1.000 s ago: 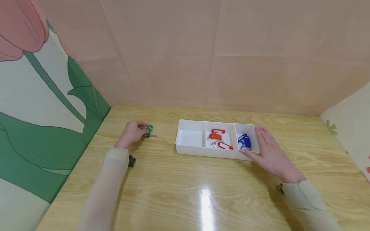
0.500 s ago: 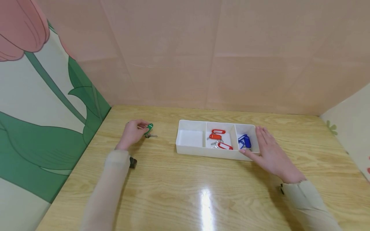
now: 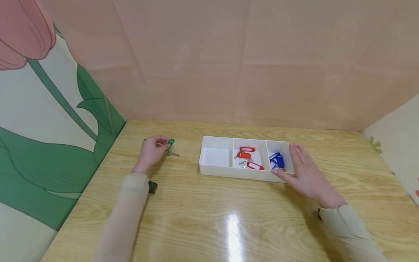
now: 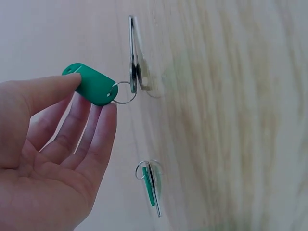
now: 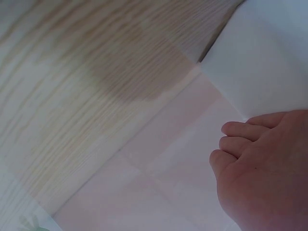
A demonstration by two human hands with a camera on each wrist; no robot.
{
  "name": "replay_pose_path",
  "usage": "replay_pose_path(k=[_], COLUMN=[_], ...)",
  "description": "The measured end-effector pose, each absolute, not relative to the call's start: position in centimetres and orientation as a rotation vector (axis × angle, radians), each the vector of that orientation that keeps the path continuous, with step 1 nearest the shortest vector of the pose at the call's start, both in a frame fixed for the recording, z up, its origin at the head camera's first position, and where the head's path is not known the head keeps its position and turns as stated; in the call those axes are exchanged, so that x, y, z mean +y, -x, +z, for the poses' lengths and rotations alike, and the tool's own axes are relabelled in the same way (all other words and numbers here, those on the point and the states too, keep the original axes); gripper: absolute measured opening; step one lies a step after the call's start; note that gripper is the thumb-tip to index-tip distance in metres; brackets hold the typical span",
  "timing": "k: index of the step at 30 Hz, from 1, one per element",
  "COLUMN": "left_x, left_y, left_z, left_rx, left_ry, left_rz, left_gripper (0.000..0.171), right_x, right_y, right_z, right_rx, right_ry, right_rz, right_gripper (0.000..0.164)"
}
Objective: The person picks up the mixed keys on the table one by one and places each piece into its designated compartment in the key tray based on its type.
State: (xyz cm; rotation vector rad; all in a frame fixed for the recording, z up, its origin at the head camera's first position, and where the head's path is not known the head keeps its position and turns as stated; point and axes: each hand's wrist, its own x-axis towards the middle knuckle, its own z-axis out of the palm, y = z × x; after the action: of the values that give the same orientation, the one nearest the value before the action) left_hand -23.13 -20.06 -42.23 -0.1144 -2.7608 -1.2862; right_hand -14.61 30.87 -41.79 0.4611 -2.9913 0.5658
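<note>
On the left of the table, my left hand (image 3: 151,152) pinches a green key tag (image 4: 97,87) between thumb and fingers. From its ring hang metal keys (image 4: 132,57), touching or just above the tabletop. Another green key tag (image 4: 148,186) with a key lies beside that hand in the left wrist view; the head view mostly hides it. My right hand (image 3: 309,178) rests at the right end of a white three-compartment box (image 3: 235,173), its fingers extended along the end wall and its thumb over the front rim.
Red key tags (image 3: 243,155) with keys lie in the box's middle compartment, and blue key tags (image 3: 279,160) in the right one. The left compartment (image 3: 216,157) shows only its bare floor. A pink-beige wall (image 3: 229,91) stands behind the wooden table (image 3: 196,211).
My left hand has tilted and lifted the green key tag slightly, and its keys have shifted a little to the right. The right hand and the box have stayed still.
</note>
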Motion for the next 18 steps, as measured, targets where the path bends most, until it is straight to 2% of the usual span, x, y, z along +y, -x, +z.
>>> replay_pose_path(k=[18], left_x=[-19.19], left_y=[22.74], left_z=[-42.27], left_rx=[-2.582], left_ry=[0.105], left_rz=[-1.434], left_gripper=[0.019], right_x=[30.76], right_y=[14.62], right_z=[-41.77], right_rx=[-2.992], right_ry=[-0.456], right_rz=[0.554], right_gripper=[0.107])
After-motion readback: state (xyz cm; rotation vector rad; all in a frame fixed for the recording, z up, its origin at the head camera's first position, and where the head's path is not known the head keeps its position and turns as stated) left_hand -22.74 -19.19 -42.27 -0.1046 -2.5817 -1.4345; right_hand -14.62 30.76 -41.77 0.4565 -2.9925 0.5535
